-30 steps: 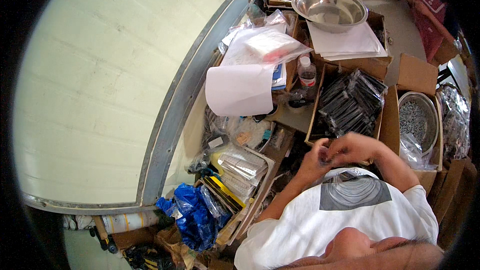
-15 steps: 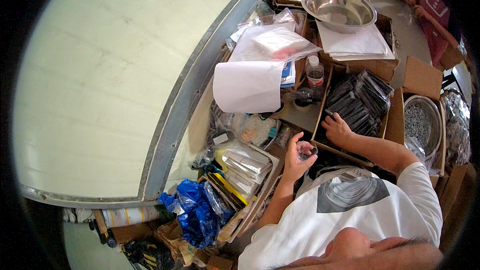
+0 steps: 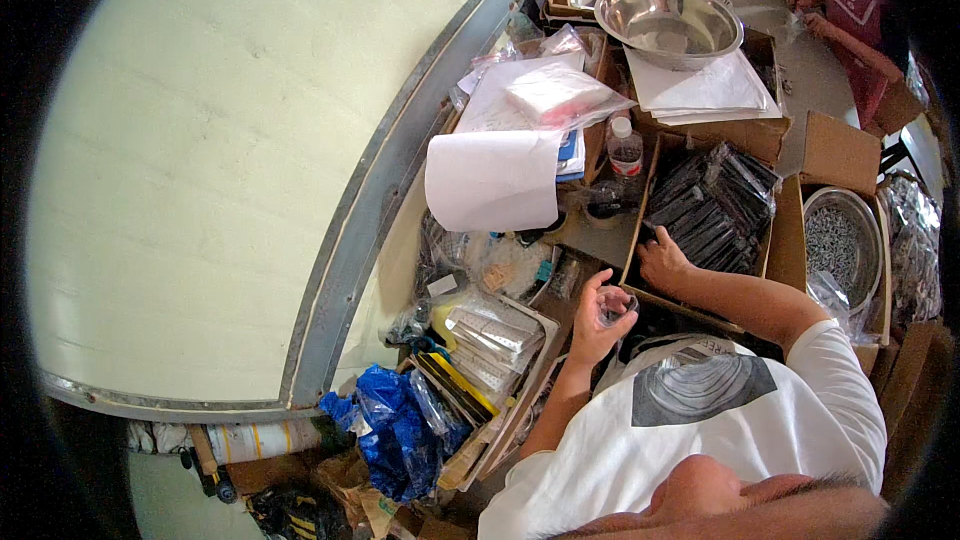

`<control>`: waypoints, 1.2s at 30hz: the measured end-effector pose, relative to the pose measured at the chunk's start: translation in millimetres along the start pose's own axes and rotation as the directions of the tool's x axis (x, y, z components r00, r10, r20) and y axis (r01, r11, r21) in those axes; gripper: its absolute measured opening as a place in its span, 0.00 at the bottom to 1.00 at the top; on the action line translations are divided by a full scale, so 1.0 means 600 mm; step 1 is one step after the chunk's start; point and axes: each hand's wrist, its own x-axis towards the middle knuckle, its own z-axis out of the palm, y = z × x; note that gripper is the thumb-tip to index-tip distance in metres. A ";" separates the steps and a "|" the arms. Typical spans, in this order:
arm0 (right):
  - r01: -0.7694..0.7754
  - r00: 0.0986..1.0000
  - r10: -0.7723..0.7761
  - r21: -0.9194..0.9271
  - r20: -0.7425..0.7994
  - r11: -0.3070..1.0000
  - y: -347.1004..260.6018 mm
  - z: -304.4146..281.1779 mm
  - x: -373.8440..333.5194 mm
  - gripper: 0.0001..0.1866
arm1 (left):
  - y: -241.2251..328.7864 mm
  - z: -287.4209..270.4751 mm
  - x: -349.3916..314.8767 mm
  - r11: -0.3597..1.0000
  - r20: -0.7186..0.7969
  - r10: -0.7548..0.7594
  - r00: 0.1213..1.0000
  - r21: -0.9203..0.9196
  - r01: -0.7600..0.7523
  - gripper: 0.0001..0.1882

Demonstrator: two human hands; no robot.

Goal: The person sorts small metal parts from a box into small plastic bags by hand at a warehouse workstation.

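My left hand [image 3: 597, 325] is raised before my chest, thumb and fingers curled around a small clear plastic piece [image 3: 614, 308]; its exact kind is too unclear to name. My right hand [image 3: 664, 262] reaches into the near left corner of an open cardboard box [image 3: 640, 202], its fingers apart beside the contents. Long thin black pieces in clear plastic wrapping [image 3: 708, 208] fill that box in a slanted heap. The undersides of the right fingers are hidden, and I see nothing held in them.
Left of the box stand a clear bottle [image 3: 625, 148] and papers [image 3: 490, 182]. A steel basin [image 3: 670, 25] lies behind; a bowl of small metal parts [image 3: 838, 250] sits right. A tray [image 3: 540, 340] and blue plastic bag [image 3: 390, 440] are near left. Another person [image 3: 850, 20] works far right.
My right hand has shifted slightly left and toward me along the box's edge. My left hand keeps the clear piece in nearly the same spot. The whole view has shifted a little.
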 end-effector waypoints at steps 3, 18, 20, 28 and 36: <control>-0.003 0.992 0.003 0.000 -0.125 1.000 0.001 0.028 0.001 0.08 | -0.002 0.002 -0.001 1.000 0.009 0.011 1.000 -0.009 -0.011 0.36; 0.092 0.746 0.508 0.822 -0.430 0.562 0.067 -0.035 -0.060 0.11 | -0.004 -0.007 -0.007 0.997 -0.050 -0.039 0.998 -0.069 0.036 0.35; -0.089 0.800 0.539 0.837 -0.262 0.540 0.126 -0.041 -0.063 0.17 | 0.002 0.000 -0.002 0.995 -0.028 -0.071 0.997 -0.074 0.068 0.36; -0.352 0.930 0.333 0.629 0.154 0.693 0.197 -0.027 -0.068 0.23 | 0.005 0.024 0.027 0.990 0.109 -0.092 0.990 -0.094 0.102 0.38; -0.459 0.884 0.440 0.475 0.157 0.751 0.193 -0.011 -0.094 0.22 | 0.009 0.047 0.048 0.993 0.197 -0.114 0.974 -0.020 0.120 0.37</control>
